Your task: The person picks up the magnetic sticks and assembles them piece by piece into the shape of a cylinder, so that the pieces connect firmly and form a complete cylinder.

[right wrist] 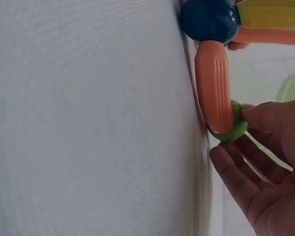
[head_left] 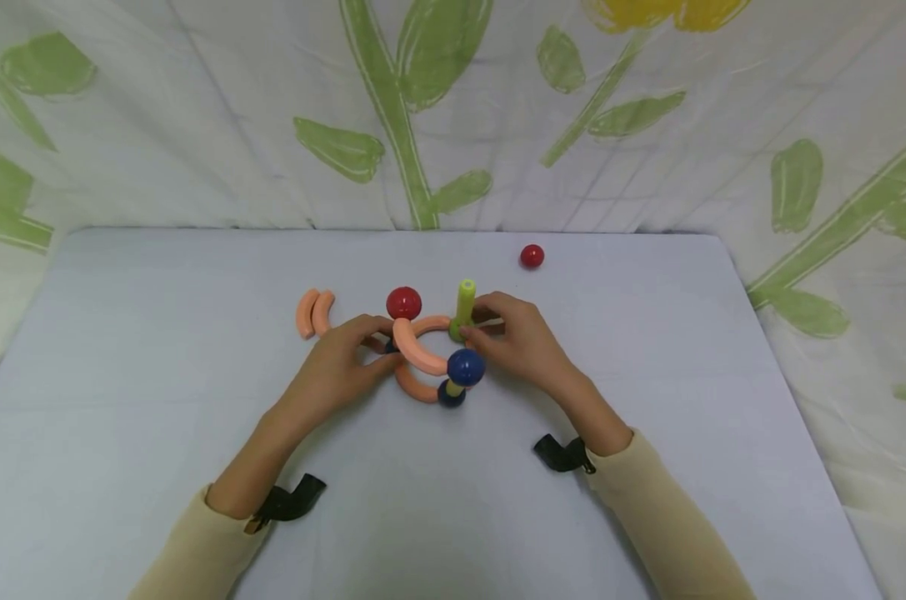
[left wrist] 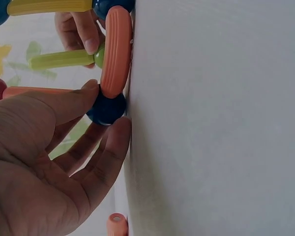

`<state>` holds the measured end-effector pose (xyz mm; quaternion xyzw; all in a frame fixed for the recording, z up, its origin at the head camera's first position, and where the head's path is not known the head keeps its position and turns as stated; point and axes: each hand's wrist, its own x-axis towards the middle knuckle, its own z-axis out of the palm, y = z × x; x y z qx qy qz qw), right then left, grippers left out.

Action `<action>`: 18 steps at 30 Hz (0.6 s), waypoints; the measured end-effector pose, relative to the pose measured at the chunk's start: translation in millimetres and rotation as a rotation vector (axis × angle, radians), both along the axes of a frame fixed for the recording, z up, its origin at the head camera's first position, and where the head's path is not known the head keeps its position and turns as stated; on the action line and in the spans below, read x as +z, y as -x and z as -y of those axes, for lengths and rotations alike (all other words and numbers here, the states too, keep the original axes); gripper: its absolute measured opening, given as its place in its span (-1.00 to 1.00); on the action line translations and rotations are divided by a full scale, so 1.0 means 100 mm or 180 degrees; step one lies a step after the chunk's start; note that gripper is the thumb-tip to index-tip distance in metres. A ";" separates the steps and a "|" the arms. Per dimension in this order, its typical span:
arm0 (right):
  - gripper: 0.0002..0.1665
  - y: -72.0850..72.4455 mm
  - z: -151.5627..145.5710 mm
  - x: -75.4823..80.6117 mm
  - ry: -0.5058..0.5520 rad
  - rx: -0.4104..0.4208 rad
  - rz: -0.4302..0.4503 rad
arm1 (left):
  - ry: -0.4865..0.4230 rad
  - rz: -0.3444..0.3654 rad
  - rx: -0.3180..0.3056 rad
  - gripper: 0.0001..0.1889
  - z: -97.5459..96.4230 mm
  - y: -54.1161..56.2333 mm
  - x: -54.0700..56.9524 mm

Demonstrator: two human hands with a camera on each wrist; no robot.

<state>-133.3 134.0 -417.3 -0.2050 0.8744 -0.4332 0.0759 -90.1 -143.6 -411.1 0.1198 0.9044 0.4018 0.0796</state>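
A toy frame of sticks and balls stands at mid-table, with a ring of curved orange sticks point(head_left: 415, 386) at its base. My left hand point(head_left: 340, 354) pinches the blue ball point(left wrist: 107, 110) at the ring's left between thumb and fingers. At the ring's right, my right hand point(head_left: 523, 337) holds the green ball point(right wrist: 239, 129), from which a yellow-green stick point(head_left: 465, 302) rises, its top end bare. Another blue ball point(head_left: 451, 395) sits at the near side, with a yellow stick point(left wrist: 49, 7) above it. A raised curved orange stick point(head_left: 419, 353) links a red ball point(head_left: 403, 302) and an upper blue ball point(head_left: 465, 367).
Two loose curved orange sticks point(head_left: 314, 313) lie side by side left of the frame. A separate red ball point(head_left: 532, 256) is near the table's back edge. Behind the white table point(head_left: 160, 350) hangs a pale cloth point(head_left: 235, 125) painted with plants.
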 end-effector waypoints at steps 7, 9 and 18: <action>-0.61 0.00 -0.01 -0.01 -0.0012 -0.0040 0.0024 | 0.0022 0.0008 -0.0004 -0.67 0.00 0.00 0.00; -0.61 0.00 -0.02 -0.01 -0.0018 -0.0049 0.0040 | 0.0005 0.0062 -0.0004 -0.67 0.00 0.01 0.00; -0.61 0.02 -0.04 -0.04 -0.0007 0.0039 0.0081 | -0.0023 0.0012 -0.0070 -0.69 0.04 0.01 -0.03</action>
